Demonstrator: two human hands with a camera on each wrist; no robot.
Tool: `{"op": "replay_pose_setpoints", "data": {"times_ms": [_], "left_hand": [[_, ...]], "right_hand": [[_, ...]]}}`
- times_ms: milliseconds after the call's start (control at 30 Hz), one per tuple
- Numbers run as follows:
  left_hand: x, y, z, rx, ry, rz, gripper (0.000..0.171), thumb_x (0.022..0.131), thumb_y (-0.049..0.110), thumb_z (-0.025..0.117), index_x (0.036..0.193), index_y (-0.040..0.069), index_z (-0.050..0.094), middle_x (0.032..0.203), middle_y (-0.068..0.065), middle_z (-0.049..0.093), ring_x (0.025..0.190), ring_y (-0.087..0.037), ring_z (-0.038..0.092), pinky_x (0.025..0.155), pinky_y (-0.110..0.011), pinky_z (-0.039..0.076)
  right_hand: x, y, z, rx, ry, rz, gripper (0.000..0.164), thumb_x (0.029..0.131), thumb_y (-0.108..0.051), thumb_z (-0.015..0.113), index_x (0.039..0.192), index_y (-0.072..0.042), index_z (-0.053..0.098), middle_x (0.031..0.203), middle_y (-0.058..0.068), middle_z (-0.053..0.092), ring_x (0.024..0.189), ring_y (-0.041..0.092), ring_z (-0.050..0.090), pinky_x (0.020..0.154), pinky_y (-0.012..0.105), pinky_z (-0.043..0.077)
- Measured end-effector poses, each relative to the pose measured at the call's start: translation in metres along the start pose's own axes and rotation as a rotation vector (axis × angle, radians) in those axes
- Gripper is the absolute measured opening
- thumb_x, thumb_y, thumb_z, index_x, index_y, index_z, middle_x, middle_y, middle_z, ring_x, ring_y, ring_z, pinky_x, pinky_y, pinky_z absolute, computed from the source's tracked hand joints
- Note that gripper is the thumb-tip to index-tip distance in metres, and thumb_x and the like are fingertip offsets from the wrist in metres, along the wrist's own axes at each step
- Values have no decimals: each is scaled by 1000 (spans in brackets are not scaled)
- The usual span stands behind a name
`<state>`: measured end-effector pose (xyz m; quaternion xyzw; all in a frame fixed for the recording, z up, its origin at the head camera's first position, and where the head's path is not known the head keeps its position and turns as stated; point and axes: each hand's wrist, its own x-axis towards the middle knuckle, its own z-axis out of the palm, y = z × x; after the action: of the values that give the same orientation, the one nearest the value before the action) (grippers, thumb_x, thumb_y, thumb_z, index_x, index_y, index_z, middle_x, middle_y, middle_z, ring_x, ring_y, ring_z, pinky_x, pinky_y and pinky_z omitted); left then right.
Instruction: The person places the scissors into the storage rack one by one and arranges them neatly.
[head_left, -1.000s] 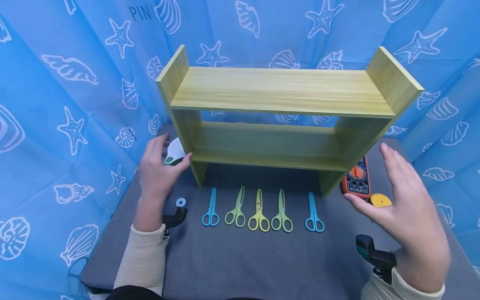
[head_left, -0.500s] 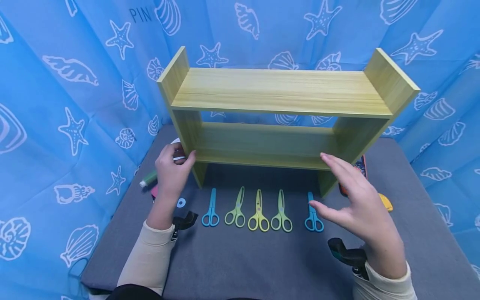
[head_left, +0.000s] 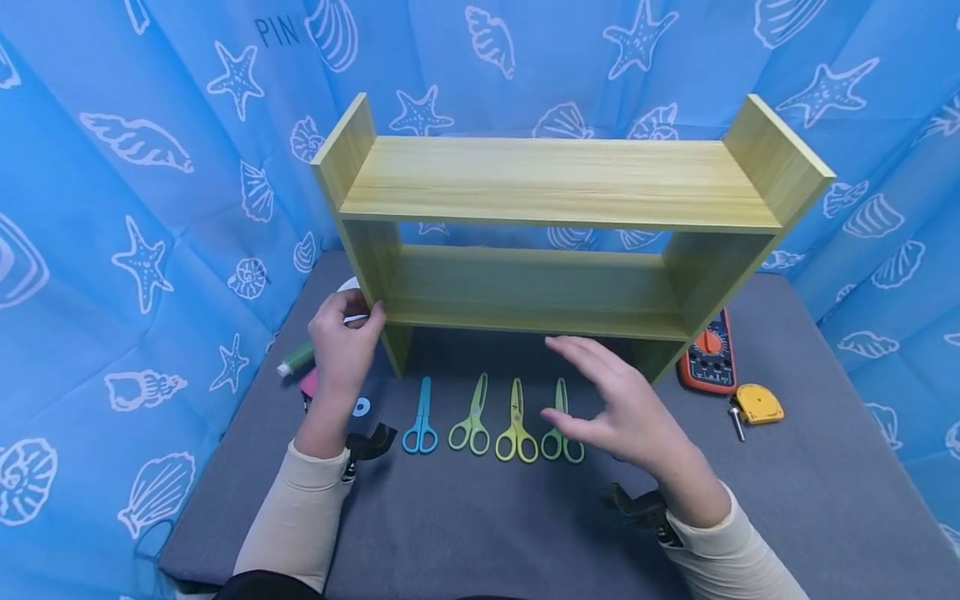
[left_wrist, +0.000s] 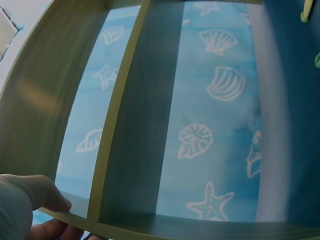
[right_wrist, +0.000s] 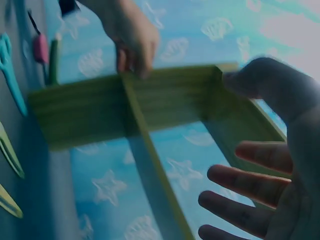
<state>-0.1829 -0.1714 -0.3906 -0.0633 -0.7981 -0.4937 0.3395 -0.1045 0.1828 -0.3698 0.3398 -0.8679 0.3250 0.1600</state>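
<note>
A pale wooden two-tier shelf [head_left: 562, 179] stands upright on the grey table. My left hand [head_left: 341, 346] pinches the edge of its left side panel, thumb on the inner face and fingers outside, as the left wrist view shows. My right hand [head_left: 618, 408] is held in front of the shelf with fingers spread and thumb apart, holding nothing. In a row before the shelf lie blue scissors [head_left: 421, 425], green scissors [head_left: 472, 421], yellow scissors [head_left: 517, 429] and another green pair [head_left: 560, 392], partly covered by the right hand. A second blue pair is hidden behind that hand.
To the right of the shelf lie an orange multimeter [head_left: 708, 358], a yellow tape measure [head_left: 759, 404] and a bolt [head_left: 738, 423]. Left of it are a green tube [head_left: 297, 358], a pink item [head_left: 309, 383] and a small washer-like ring [head_left: 362, 407]. A blue patterned curtain [head_left: 187, 250] hangs behind.
My left hand has moved right and taken hold of the shelf's left side panel. The right hand has swept left from near the multimeter to over the scissors, staying open.
</note>
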Motion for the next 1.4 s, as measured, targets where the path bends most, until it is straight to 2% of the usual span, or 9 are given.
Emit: {"op": "replay_pose_setpoints", "data": {"times_ms": [67,267,533,700,867,1067,1233,1400], "left_hand": [[0,0,0,0,2,3,14,91,7,73,100,-4,71,94,-13,68,86,-22,69,76,-46,62],[0,1,1,6,5,6,15,91,8,73,100,-4,71,94,-13,68,85,-21,68,75,-46,62],[0,3,-1,20,2,9,15,92,10,73,101,-2,72,95,-11,68,85,-20,67,74,-35,62],[1,1,0,12,12,30,14,92,9,73,101,-2,71,95,-12,68,84,-20,67,73,-43,62],[-1,-1,2,12,16,38,14,92,7,72,100,-3,71,94,-13,67,83,-21,68,73,-48,62],[-1,-1,2,9,15,36,15,92,8,72,101,-3,71,94,-13,67,83,-21,68,73,-50,62],[-2,-1,3,12,8,37,15,92,8,72,102,-3,71,95,-13,67,83,-21,68,72,-45,62],[-2,-2,3,14,8,35,15,92,9,72,102,-3,71,95,-12,67,84,-20,68,73,-38,62]], "right_hand": [[2,-3,9,5,-13,-4,80,79,-31,87,149,-10,53,143,7,58,131,24,54,103,50,48],[6,-12,38,35,-43,-20,73,81,-31,85,145,-10,56,137,3,61,126,20,58,98,45,53],[7,-27,77,30,-139,11,62,85,-32,82,139,-12,61,131,1,64,117,14,62,93,37,56],[10,-31,100,18,-173,-39,57,87,-32,80,137,-10,63,127,3,65,111,16,64,89,37,56],[10,-29,118,3,-244,-30,52,88,-32,80,133,-11,66,127,2,66,115,17,64,92,37,55],[17,-27,139,-31,-292,-40,46,88,-32,80,127,-9,70,119,2,68,107,17,65,90,35,55],[26,-30,157,-61,-343,9,40,88,-31,80,121,-11,74,109,1,69,97,16,65,82,33,55],[33,-31,177,-121,-418,63,27,89,-32,80,110,-16,79,95,-4,66,85,14,58,72,30,49]]}}
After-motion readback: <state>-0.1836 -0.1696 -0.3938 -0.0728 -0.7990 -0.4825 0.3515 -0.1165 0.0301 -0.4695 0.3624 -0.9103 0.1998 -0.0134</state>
